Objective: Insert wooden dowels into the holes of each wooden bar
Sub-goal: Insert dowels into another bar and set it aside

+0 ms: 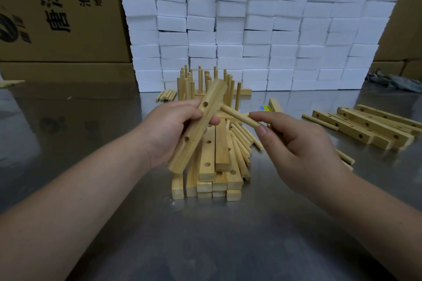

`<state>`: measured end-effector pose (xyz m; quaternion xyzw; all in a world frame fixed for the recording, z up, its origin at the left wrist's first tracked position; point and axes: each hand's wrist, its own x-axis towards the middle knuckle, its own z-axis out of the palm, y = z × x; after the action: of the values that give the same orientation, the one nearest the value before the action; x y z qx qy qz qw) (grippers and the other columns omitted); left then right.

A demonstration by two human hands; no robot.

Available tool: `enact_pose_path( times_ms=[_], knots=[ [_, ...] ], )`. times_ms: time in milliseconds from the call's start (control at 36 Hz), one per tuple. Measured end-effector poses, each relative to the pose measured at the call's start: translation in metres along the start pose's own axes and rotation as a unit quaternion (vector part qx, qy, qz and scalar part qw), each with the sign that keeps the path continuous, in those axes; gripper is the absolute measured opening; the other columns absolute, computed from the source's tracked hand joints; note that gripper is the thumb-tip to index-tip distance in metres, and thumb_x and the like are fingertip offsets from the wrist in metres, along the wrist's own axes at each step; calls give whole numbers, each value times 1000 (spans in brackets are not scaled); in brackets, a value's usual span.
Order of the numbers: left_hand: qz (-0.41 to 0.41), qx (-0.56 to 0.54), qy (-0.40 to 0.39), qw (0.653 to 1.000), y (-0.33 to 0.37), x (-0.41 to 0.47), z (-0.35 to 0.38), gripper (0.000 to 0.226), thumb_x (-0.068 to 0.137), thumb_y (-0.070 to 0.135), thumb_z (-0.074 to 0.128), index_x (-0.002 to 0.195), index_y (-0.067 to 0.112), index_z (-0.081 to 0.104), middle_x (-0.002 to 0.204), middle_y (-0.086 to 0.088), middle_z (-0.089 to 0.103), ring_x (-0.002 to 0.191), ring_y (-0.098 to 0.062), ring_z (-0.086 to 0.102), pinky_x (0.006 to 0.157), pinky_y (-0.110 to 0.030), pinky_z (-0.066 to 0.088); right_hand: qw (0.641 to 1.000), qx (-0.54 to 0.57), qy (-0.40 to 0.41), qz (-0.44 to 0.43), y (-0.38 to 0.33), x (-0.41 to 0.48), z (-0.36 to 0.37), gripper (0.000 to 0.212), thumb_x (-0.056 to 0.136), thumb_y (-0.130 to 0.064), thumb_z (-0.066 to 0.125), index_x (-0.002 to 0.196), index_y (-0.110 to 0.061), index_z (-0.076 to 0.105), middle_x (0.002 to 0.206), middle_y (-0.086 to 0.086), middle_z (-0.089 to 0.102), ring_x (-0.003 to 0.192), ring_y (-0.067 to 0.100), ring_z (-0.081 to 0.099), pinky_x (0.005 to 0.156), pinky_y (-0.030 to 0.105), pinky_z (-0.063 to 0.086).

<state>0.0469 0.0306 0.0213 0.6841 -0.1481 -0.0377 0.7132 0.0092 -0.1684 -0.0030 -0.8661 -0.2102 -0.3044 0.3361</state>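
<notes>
My left hand (170, 128) grips a pale wooden bar (201, 125), tilted up to the right, with two round holes showing on its face. My right hand (294, 141) pinches a wooden dowel (237, 116) between thumb and fingers. The dowel's far end touches the bar's right side near its upper part. Under both hands lies a stack of holed bars (214, 173), and loose dowels (242, 143) fan out beside it. Behind stand finished bars with upright dowels (205, 82).
More holed bars (370, 128) lie at the right on the metal table (205, 235). A small bundle of dowels (166, 94) rests by a wall of white foam blocks (258, 36). Cardboard boxes (57, 13) stand behind, and a grey cloth (397, 82) lies far right.
</notes>
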Motion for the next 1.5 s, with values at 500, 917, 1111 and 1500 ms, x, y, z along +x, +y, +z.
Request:
enact_pose_path(
  times_ms=[500, 917, 1111, 1500],
  knots=[
    [71, 76, -28, 994, 1, -5, 7, 55, 65, 26, 65, 119, 34, 59, 84, 2, 71, 57, -8, 61, 54, -19, 51, 1000, -15, -2, 9, -4, 0, 0, 42, 82, -43, 38, 114, -32, 63, 62, -26, 55, 57, -3, 51, 46, 17, 24],
    [72, 53, -60, 994, 3, -7, 1, 41, 72, 20, 60, 107, 40, 61, 87, -3, 74, 62, -13, 67, 57, -21, 53, 1000, 1, -5, 1, -1, 0, 0, 42, 80, -49, 38, 112, -35, 62, 68, -26, 57, 53, -1, 50, 46, 20, 27],
    [82, 121, -33, 989, 4, -9, 5, 34, 90, 14, 53, 107, 43, 58, 79, 5, 73, 51, -5, 60, 52, -16, 50, 995, -69, 36, -62, 0, 3, -2, 21, 86, -38, 52, 101, -31, 65, 52, -9, 55, 61, 8, 50, 44, 21, 37],
    [75, 163, -24, 983, 6, -10, 7, 32, 95, 18, 46, 109, 46, 54, 77, 6, 73, 48, -4, 59, 49, -15, 48, 991, -109, 13, -71, -7, 1, -4, 26, 87, -32, 47, 95, -20, 69, 50, -6, 54, 43, 7, 44, 37, 24, 35]
  ],
)
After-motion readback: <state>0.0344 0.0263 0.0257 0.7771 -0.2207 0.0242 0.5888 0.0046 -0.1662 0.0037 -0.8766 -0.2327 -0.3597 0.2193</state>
